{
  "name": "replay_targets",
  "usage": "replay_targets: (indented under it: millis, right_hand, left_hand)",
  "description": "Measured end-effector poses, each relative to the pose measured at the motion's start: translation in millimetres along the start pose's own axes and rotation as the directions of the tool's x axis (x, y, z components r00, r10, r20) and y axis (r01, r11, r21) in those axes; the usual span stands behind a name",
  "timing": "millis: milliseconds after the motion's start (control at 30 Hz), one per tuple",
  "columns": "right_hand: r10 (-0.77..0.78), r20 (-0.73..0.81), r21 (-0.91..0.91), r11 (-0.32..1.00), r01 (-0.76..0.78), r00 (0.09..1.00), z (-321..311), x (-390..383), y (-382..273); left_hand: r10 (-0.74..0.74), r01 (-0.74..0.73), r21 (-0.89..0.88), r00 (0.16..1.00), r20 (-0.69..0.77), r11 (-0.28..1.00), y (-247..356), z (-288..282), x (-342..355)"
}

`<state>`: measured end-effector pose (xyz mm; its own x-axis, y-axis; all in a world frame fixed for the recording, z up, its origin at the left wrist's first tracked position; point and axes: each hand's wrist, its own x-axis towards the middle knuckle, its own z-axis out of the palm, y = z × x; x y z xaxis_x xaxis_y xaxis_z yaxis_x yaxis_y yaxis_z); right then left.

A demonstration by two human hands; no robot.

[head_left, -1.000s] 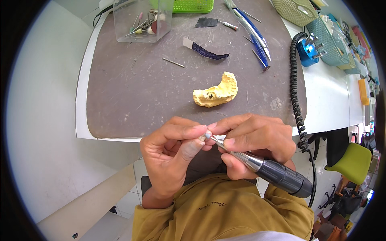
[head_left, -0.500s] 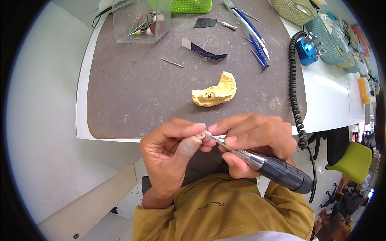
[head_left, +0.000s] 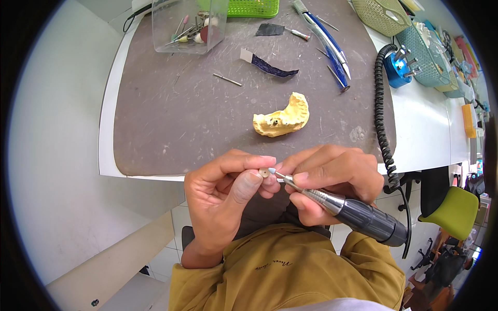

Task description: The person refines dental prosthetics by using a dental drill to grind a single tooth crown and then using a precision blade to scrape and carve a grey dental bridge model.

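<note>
Just off the near edge of the table (head_left: pixel 106 145): a small pale piece (head_left: pixel 264 173) with a hole is held up.
Left hand (head_left: pixel 223 189): the piece is pinched by thumb and forefinger.
Right hand (head_left: pixel 337 173): the drill (head_left: pixel 359 214) is gripped by closed fingers; whether its pale-blue tip (head_left: pixel 272 170) touches the piece cannot be told.
Shirt front (head_left: pixel 301 277): dark lettering (head_left: pixel 274 265) is borne.
</note>
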<state>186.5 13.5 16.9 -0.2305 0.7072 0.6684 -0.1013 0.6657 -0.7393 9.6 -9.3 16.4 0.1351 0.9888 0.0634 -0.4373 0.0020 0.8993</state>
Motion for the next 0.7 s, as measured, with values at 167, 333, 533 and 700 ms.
replay_targets:
  millis: [167, 333, 533, 700]
  right_hand:
    - [-0.032, 0.023, -0.033, 0.999, 0.032, 0.999, -1.1, 2.4, 1.0]
    - [-0.037, 0.013, -0.008, 0.999, 0.037, 0.999, -1.1, 1.7, 2.6]
    - [-0.065, 0.011, -0.01, 0.998, 0.065, 0.998, -1.1, 0.6, 3.5]
    - [-0.084, -0.042, -0.088, 0.993, 0.08, 0.996, -0.6, 1.2, 1.5]
  left_hand:
    - [-0.007, 0.007, -0.002, 1.0, -0.001, 1.0, 0.5, 0.0, 0.3]
    - [-0.029, 0.029, -0.001, 1.0, -0.002, 1.0, 1.6, 0.6, 1.4]
    - [-0.034, 0.034, -0.034, 0.999, 0.005, 0.999, 0.4, 0.2, 1.7]
    - [0.017, -0.019, -0.056, 0.999, -0.031, 0.998, -1.3, 6.0, 3.1]
